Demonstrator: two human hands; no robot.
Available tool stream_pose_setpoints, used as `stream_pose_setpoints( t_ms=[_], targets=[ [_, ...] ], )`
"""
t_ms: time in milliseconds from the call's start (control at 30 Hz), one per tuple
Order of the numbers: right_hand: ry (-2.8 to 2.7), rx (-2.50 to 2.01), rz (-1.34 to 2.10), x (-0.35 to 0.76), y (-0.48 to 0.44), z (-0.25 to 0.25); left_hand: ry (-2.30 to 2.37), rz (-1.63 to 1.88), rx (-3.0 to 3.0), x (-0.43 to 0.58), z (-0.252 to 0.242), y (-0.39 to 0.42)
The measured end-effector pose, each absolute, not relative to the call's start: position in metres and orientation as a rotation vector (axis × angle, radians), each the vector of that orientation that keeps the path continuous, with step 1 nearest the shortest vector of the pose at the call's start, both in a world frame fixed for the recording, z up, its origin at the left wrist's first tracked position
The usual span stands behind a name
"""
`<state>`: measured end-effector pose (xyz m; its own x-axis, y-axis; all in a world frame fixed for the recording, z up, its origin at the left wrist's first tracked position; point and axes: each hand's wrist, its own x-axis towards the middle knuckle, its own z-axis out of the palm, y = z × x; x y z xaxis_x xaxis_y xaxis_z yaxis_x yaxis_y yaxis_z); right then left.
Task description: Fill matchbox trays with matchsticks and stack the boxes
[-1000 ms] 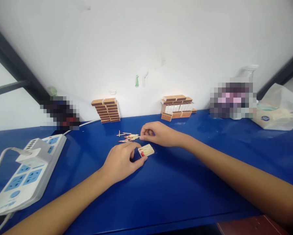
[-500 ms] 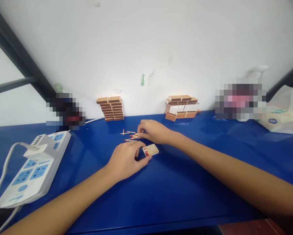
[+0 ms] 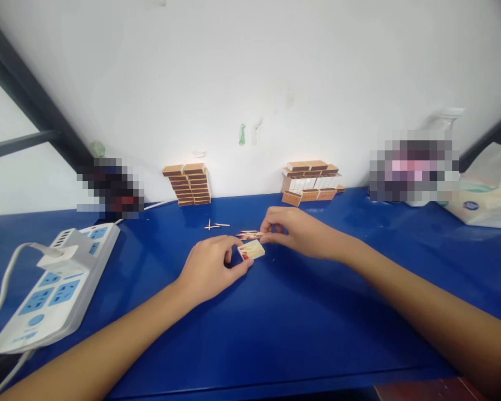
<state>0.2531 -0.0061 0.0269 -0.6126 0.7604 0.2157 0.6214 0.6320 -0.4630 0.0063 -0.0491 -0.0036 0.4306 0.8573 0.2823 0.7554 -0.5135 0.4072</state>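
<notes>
A small white matchbox tray (image 3: 252, 250) with red-tipped matches in it lies on the blue table (image 3: 250, 345). My left hand (image 3: 210, 264) grips it at its left side between thumb and fingers. Just behind the tray, my right hand (image 3: 294, 231) pinches the right ends of a bunch of matches (image 3: 248, 234), their red heads pointing left. A few loose matches (image 3: 220, 225) lie on the table farther back and to the left, two of them crossed.
Against the wall stand a stack of matchboxes (image 3: 189, 185) and a second matchbox structure (image 3: 311, 182). A white power strip (image 3: 72, 284) with a plugged-in cable is at left. A tissue pack (image 3: 480, 200) and blurred items are at right.
My right hand has moved right, and the bunch of matches has come right with it, away from the loose ones. My left hand and the tray have shifted slightly left in view.
</notes>
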Motion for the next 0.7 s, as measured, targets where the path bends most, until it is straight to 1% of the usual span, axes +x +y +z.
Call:
stream_pose_setpoints(
  t_ms=[100,300,500,700],
  targets=[
    [-2.529,-1.060,0.512,0.245,-0.018,0.028,1.396,0.692,2.463,0.007,-0.003,-0.049],
    [-2.564,-1.075,0.432,0.244,-0.025,0.024,1.397,0.685,2.458,0.007,-0.002,-0.048],
    [-2.482,-1.083,0.529,0.256,-0.023,0.023,1.354,0.680,2.476,0.007,-0.003,-0.049],
    [-2.519,-1.027,0.593,0.246,-0.028,0.020,1.225,0.673,2.547,0.007,-0.005,-0.050]
  ],
)
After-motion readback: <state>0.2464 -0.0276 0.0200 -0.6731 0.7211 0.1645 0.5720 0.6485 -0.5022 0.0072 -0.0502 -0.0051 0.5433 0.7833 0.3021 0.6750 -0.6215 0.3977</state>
